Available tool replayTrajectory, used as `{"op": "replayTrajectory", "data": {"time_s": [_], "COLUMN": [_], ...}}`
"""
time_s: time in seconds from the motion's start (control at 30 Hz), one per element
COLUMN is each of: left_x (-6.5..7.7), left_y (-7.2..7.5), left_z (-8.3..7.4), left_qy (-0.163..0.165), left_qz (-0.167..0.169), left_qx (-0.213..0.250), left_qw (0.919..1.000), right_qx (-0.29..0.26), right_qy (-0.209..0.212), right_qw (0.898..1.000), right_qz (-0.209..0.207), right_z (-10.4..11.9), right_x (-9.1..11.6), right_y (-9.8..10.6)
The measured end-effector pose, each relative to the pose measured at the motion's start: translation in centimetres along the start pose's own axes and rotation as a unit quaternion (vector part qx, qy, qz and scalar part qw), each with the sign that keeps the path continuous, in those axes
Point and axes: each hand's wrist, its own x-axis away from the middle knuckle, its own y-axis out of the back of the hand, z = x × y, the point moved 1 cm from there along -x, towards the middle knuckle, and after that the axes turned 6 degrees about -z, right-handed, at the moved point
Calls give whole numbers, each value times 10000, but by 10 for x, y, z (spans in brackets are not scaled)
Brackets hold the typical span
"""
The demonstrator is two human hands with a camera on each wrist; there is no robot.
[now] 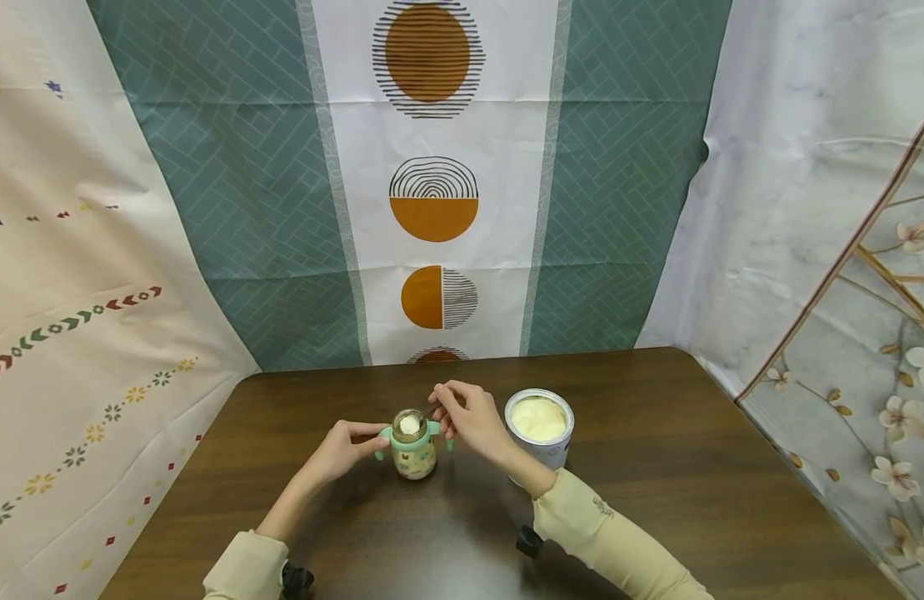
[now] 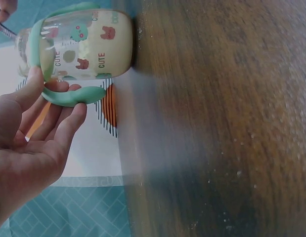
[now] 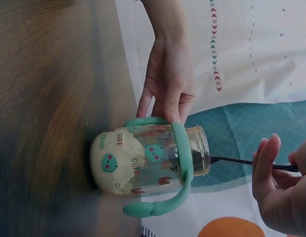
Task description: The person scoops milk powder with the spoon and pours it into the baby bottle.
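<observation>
The bottle [image 1: 414, 461] stands upright on the dark brown surface [image 1: 656, 467], uncapped, with pale contents in its lower part. Just right of the bottle stands an open tin [image 1: 556, 453] of pale yellow powder [image 1: 538, 418]; the right forearm [image 1: 523, 472] crosses in front of the tin, hiding part of its wall. Behind the bottle hangs a green-and-white cloth [image 1: 499, 208] with orange circles. Left of the bottle, the left hand [image 1: 342, 454] pinches its green handle [image 2: 71, 97]; on its other side, the right hand [image 1: 472, 425] grips a spoon [image 3: 237, 160] reaching into the bottle's mouth. "CUTE" repeats on the bottle among little printed figures; the tin's marking is too small to read.
</observation>
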Motion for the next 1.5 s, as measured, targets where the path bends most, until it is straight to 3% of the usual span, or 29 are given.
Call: {"op": "replayTrajectory", "data": {"time_s": [0.2,0.3,0.57,0.87,0.93,1.1,1.17,1.27,1.5], "left_x": [0,0,-1,0,1,11,15,14,3], "left_y": [1,1,1,1,1,6,7,6,2], "left_z": [-2,-3,-1,-2,-2,-33,-45,-42,-11], "left_qy": [5,8,-35,-10,-24,-42,-27,-40,-48], "left_qz": [46,23,71,70,95,166,177,178,76], "left_qx": [15,-10,-38,18,85,87,35,36,90], "left_qw": [10000,10000,10000,10000,9999,9998,9998,9998,9999], "right_qx": [113,110,124,210,204,219,200,78,-251], "right_qy": [-24,48,340,369,359,298,270,254,225], "right_qw": [9998,9997,9987,9982,9979,9977,9978,9981,9984], "right_qz": [184,222,359,428,494,576,566,550,445], "right_z": [-30,-34,-33,-30,-20,8,10,9,-10], "right_x": [-10,-12,-10,-8,-4,7,8,8,-1], "right_y": [-5,-6,-5,0,3,11,12,14,13]}}
